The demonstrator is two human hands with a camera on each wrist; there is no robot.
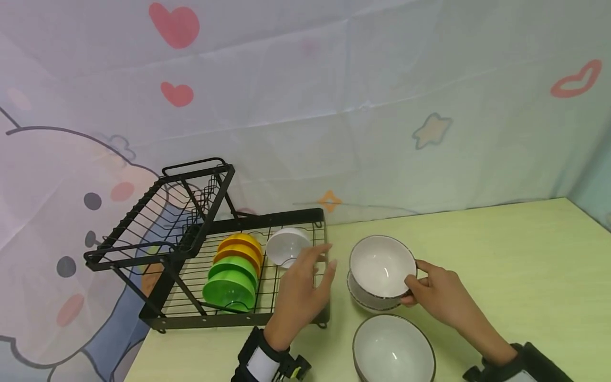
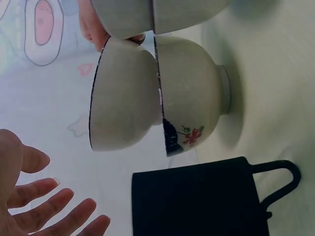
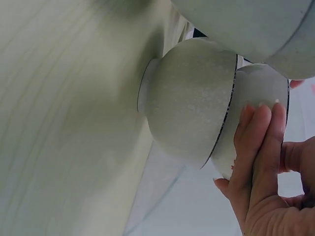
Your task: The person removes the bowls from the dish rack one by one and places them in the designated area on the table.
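My right hand (image 1: 436,294) pinches the rim of a white bowl (image 1: 382,265) with a dark edge, thumb inside and fingers along its outer wall. That bowl is tilted and partly raised out of a second white bowl (image 1: 369,302), which stands on the table and shows a red flower and dark patch in the left wrist view. My left hand (image 1: 300,289) holds nothing; its fingers are spread over the right end of the black dish rack (image 1: 326,292). Just beyond its fingertips, a small white bowl (image 1: 286,246) leans in the rack.
Green bowls (image 1: 229,289) and yellow bowls (image 1: 241,246) stand in a row in the rack, beneath its raised upper tier (image 1: 157,212). Nearer the front edge stands a larger white bowl (image 1: 393,347). A patterned curtain (image 1: 305,106) hangs behind the pale green table (image 1: 515,265).
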